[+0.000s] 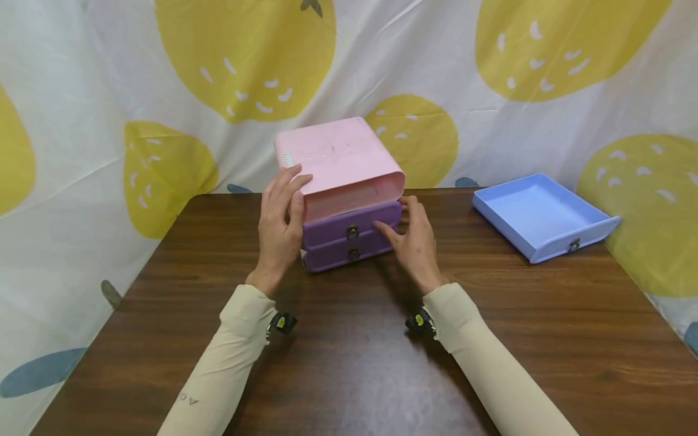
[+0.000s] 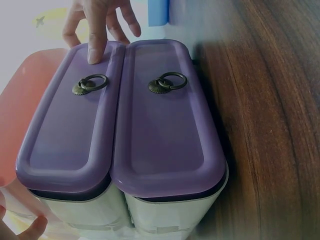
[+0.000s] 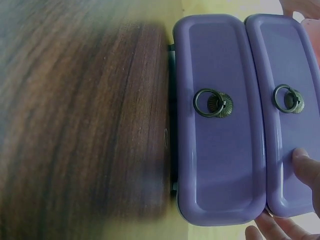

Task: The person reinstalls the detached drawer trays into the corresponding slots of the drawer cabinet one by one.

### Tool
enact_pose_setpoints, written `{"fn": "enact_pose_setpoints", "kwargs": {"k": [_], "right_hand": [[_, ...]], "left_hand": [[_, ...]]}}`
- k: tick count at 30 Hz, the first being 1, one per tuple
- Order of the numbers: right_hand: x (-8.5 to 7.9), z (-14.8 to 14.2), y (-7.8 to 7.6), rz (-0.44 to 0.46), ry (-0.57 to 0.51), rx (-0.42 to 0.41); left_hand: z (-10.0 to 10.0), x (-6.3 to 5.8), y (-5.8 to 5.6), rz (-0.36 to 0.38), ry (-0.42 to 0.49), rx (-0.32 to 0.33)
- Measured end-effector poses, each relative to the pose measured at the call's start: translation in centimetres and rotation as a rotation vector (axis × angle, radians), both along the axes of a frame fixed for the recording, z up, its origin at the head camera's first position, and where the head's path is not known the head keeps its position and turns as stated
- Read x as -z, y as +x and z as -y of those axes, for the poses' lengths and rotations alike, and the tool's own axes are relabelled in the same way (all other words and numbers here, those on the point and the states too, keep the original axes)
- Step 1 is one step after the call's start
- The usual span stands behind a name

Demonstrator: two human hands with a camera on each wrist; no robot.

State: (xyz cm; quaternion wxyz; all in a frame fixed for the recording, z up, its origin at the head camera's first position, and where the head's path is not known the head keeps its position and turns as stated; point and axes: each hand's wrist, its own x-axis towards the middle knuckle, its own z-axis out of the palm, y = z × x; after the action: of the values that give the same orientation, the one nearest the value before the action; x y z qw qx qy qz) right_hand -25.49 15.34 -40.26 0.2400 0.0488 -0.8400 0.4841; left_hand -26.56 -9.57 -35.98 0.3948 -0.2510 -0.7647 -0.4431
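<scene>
A pink drawer case [image 1: 338,148] with a hollow front is stacked on two purple drawers [image 1: 354,225], which sit in white housings. Each purple front has a ring pull [image 2: 172,82]. My left hand [image 1: 280,221] holds the pink case by its front left corner, fingers over the top edge and thumb at the front. At the right side, my right hand [image 1: 414,242] grips the upper purple drawer. Its thumb [image 3: 307,167] presses the drawer front while the other fingers reach round the side.
A light blue drawer [image 1: 545,212] with a ring pull lies to the right on the brown wooden table [image 1: 349,363]. Behind the table hangs a white cloth [image 1: 414,54] with yellow fruit prints.
</scene>
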Motion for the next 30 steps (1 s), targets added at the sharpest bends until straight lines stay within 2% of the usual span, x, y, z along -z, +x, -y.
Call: {"fn": "enact_pose_setpoints", "kwargs": {"k": [10,18,30], "right_hand": [[0.2,-0.1,0.2,0.006,-0.012,-0.032],[0.5,-1.2,0.4,-0.017,0.020,-0.072],[0.2,-5.3,0.8,0.072,0.128,0.019]], "left_hand": [[0.1,0.0,0.1,-0.001,-0.008,-0.002],[0.2,0.1,0.1,0.009,-0.007,-0.009],[0.5,-0.2,0.1,0.035,-0.020,-0.011]]}}
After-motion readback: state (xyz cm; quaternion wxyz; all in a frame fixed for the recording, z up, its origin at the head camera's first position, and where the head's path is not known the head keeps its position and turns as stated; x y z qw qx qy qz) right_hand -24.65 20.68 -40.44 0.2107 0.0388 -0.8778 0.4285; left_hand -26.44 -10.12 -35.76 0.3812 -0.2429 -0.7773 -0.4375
